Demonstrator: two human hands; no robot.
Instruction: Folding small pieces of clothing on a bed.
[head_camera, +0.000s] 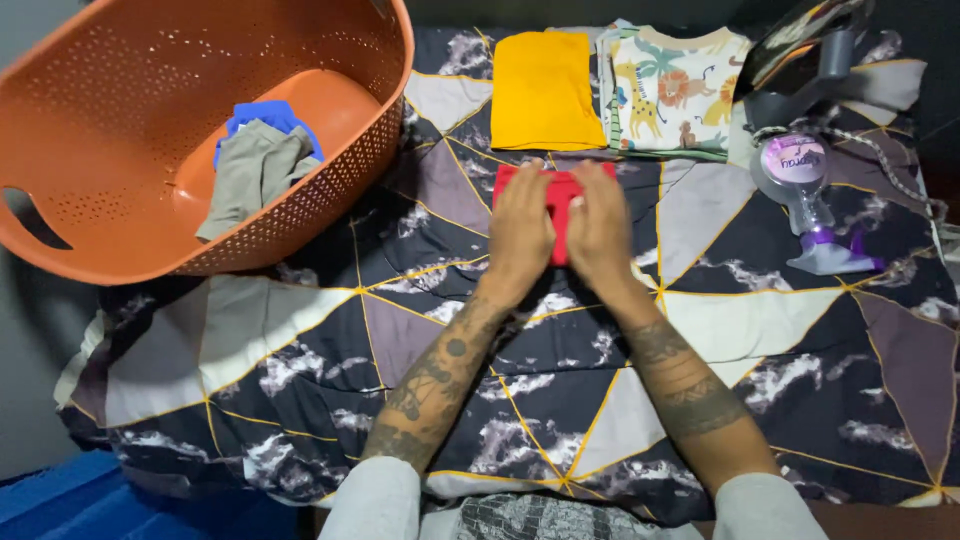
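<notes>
Red folded cloth (556, 205) lies under both flat, open hands, left (520, 228) and right (600, 226), pressing it.

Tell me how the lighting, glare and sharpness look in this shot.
Head view: bright, even light on the orange basket and yellow shirt; the edges fall dark. The left hand and right hand on the red cloth look sharp; wide-lens bending curves the basket rim.

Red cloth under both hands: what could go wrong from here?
The red cloth is small and lies pressed flat by the left hand and right hand; lifting off unevenly could spring its fold open. It also lies close to the folded yellow shirt, so a forward slide may ruffle that shirt's edge.
</notes>
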